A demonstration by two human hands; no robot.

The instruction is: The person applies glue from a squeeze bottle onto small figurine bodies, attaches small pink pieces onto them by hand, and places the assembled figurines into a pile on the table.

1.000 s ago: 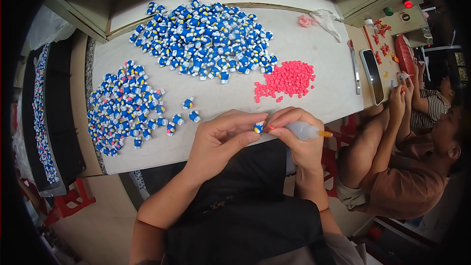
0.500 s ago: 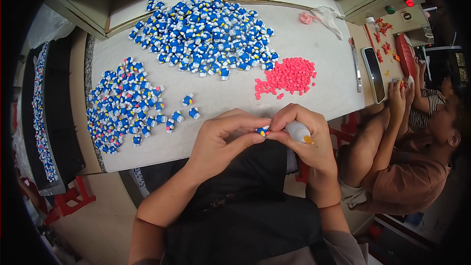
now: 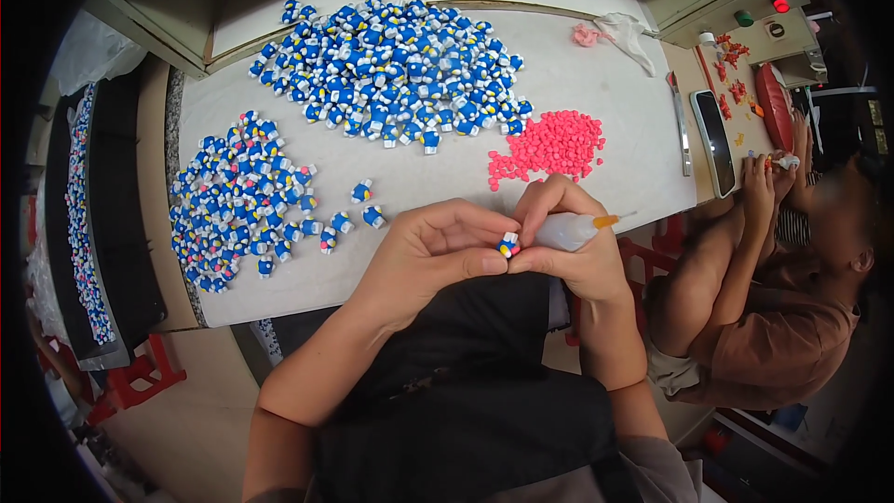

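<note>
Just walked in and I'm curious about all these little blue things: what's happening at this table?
A person seated at the white table pinches one small blue-and-white figure between the left hand and right hand. The right hand also holds a small squeeze bottle with an orange nozzle, pointing away to the right. On the table lie a big pile of figures, a smaller pile on the left, and a heap of pink bits. Another person sits to the right.
</note>
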